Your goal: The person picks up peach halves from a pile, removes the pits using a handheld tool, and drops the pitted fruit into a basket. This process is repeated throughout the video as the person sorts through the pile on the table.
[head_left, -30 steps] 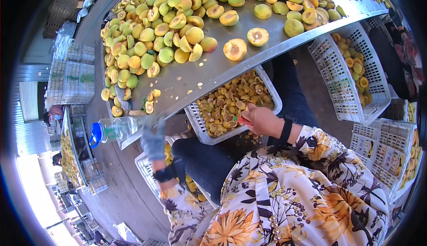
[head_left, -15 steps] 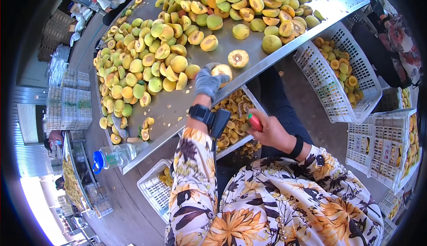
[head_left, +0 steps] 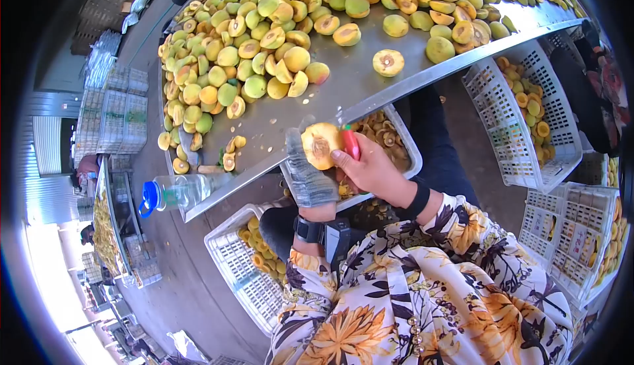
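Observation:
My left hand (head_left: 307, 177), in a grey glove, holds a halved peach (head_left: 320, 146) with its cut face up, just off the edge of the metal table (head_left: 330, 97). My bare right hand (head_left: 366, 170) grips a red-handled pitting tool (head_left: 351, 142) and presses it against the right side of the peach half. Both hands hover over a white crate (head_left: 404, 142) filled with pits and scraps. A big heap of whole and halved peaches (head_left: 264, 41) covers the table, and a single half (head_left: 387, 62) lies apart near the table edge.
A white crate with peach halves (head_left: 508, 110) sits at the right, another crate (head_left: 244, 266) by my left knee. A plastic bottle with a blue cap (head_left: 173, 192) lies on the table corner. Stacked white crates (head_left: 568, 233) stand far right, more stacks (head_left: 109, 117) at left.
My left hand reached onto the table, picked up a peach half and brought it back over the pit crate. My right hand rose from the crate and set the tool against the fruit.

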Available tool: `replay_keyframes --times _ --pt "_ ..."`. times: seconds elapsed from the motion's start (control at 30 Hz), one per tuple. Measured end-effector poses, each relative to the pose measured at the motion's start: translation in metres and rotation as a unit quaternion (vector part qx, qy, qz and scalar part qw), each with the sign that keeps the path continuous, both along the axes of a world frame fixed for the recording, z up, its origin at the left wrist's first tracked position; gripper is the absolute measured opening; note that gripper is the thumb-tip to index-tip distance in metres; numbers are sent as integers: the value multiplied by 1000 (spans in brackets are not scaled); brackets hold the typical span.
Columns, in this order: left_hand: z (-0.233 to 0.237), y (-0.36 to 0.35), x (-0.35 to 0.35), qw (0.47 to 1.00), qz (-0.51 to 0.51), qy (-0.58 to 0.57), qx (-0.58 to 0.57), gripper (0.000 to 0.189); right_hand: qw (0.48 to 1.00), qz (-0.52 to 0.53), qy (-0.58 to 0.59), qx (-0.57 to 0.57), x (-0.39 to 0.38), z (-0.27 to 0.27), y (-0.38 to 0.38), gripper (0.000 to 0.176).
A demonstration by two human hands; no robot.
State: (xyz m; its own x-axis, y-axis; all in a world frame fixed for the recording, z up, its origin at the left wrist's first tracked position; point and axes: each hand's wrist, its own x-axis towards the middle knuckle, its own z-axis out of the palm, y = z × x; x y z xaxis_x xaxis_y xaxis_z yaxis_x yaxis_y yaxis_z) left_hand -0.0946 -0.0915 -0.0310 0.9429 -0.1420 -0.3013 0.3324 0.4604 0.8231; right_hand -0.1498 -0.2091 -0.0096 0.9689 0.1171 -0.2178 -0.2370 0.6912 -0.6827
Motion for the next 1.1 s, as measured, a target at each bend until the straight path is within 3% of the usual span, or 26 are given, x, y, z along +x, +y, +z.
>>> replay_keyframes --times 0.03,0.07,0.1,0.13,0.3,0.43,0.6,0.67,0.7,0.77,0.8,0.83,0.9,0.93,1.03,1.07,1.1 --pt "0 -1 -2 996 82 41 -22 51 982 -28 -46 -179 -5 -4 4 22" --pt "-1 4 0 997 61 26 -40 47 930 -57 -93 -352 -8 -7 6 25" --pt "-2 5 1 997 62 25 -43 47 843 -85 -137 -514 -9 -8 7 28" --pt "2 4 -1 998 60 -21 -9 47 855 -43 -93 -509 -13 0 6 31" --pt "12 -4 -12 968 45 -198 150 47 836 -24 -104 -538 -24 -10 8 30" --pt "11 -11 -20 957 4 -229 176 53 826 -27 -104 -553 -32 -15 8 26" --pt "21 -21 -29 965 28 -201 166 50 824 -76 -107 -552 -41 -16 13 22" --pt "11 -5 -14 983 -92 -135 79 46 837 45 -94 -537 -41 -15 9 20" --pt "11 2 -8 984 -89 -133 81 46 838 49 -94 -535 -40 -15 6 20" --pt "19 11 4 960 -246 -88 100 43 831 96 -135 -531 -36 -15 0 16" --pt "18 17 11 954 -294 -7 63 41 830 79 -164 -527 -35 -22 0 14" --pt "19 18 10 955 -290 -6 64 41 831 82 -165 -525 -33 -22 -1 14" --pt "22 18 9 940 -254 -157 162 43 852 123 -119 -495 -26 -21 -4 15" --pt "21 17 5 941 -252 -157 164 43 842 121 -134 -508 -23 -12 -5 17" --pt "12 11 -18 990 -25 -133 38 43 831 134 -187 -506 -19 -13 -7 17" --pt "11 11 -20 996 -31 -79 2 41 832 138 -187 -505 -20 -17 -6 17" --pt "7 16 -18 997 -27 -76 1 41 800 128 -203 -549 -21 -23 -5 18"
